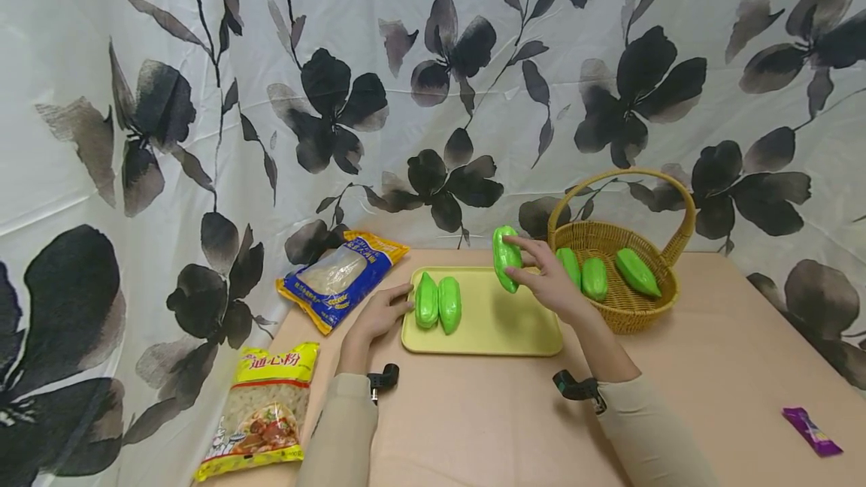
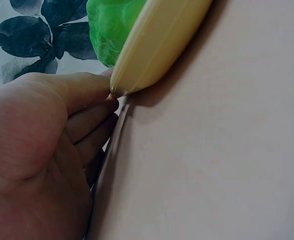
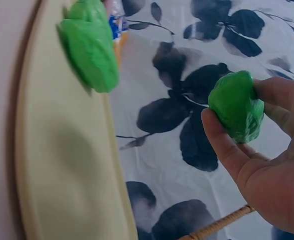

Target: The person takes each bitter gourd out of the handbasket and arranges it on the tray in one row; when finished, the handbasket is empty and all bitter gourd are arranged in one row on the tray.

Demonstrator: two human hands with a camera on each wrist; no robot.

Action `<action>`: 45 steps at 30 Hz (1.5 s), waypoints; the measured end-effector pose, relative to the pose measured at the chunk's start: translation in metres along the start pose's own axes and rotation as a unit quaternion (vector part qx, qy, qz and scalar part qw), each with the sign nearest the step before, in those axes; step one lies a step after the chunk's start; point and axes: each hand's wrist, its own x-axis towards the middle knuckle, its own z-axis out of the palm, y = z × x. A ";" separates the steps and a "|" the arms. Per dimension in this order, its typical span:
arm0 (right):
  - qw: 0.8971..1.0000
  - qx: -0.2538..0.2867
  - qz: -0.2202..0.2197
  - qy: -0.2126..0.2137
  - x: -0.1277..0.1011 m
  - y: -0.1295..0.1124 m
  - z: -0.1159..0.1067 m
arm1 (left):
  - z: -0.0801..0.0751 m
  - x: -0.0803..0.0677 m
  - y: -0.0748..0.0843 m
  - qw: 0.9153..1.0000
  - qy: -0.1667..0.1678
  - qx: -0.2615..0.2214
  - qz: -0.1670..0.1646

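My right hand (image 1: 544, 275) pinches a glossy green bitter melon (image 1: 504, 258) between thumb and fingers, holding it nearly upright above the tray. The right wrist view shows this melon (image 3: 237, 106) end-on, in the right hand (image 3: 272, 160). Two more bitter melons (image 1: 449, 305) lie side by side at the left of the yellow tray (image 1: 501, 337). At the tray's left edge my left hand (image 1: 384, 312) touches the rim with its fingertips. The left wrist view shows the thumb and fingers of this hand (image 2: 41, 135) beside the tray corner (image 2: 157, 45), fairly straight.
A wicker basket (image 1: 612, 314) with a tall handle holds several bitter melons at the right. On the left lie a blue and yellow bag (image 1: 334, 280) and a yellow pasta bag (image 1: 260, 412). A small purple packet (image 1: 812, 431) lies far right. A flowered cloth hangs behind.
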 end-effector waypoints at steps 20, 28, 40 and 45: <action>0.998 -0.039 0.050 -0.025 0.007 0.035 0.047 | 0.000 -0.001 0.001 1.000 0.002 -0.002 0.005; 0.996 -0.056 0.063 -0.020 0.009 0.040 0.059 | 0.000 -0.002 0.004 1.000 0.001 0.001 0.003; 0.993 -0.086 0.072 -0.035 0.015 0.047 0.076 | 0.000 -0.001 0.003 1.000 0.003 0.006 -0.004; 0.990 -0.117 0.063 -0.049 0.016 0.048 0.080 | 0.000 0.000 0.002 1.000 0.002 0.011 0.000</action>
